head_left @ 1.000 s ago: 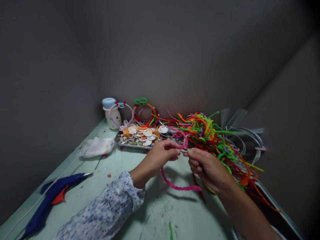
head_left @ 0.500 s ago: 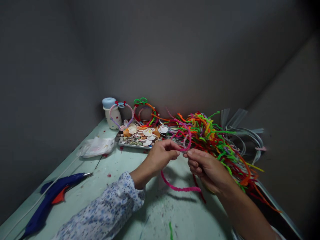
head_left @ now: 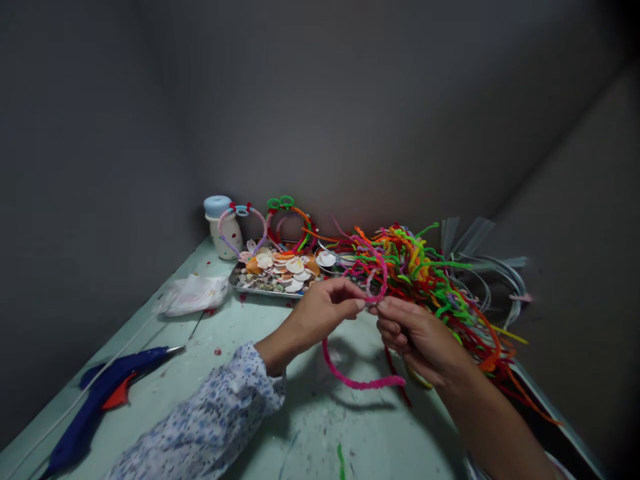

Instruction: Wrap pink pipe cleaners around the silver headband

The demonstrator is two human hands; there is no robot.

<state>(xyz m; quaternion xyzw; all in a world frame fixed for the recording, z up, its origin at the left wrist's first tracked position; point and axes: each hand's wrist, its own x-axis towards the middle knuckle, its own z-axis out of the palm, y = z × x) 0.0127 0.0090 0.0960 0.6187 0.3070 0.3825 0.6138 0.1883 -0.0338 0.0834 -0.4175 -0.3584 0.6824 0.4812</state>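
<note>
A fuzzy bright pink pipe cleaner is pinched between both hands above the middle of the table. My left hand grips it with thumb and forefinger, and its curved lower end hangs below that hand. My right hand pinches it close beside the left fingertips. Above the fingers the pink strand bends into an arc, with a paler pink loop inside it. Exactly how the strands join is hidden by the fingertips. Just behind the right hand lies a big heap of colourful pipe cleaners.
A blue glue gun lies at left with its cord, near a clear plastic bag. Behind stand a metal tray of shells, decorated headbands and a blue-lidded jar. Clear hoops lie at right.
Both hands have shifted very slightly to the right, still pinching the pink pipe cleaner. Its upper arc and hanging end have moved a little right, and the end hangs slightly lower.
</note>
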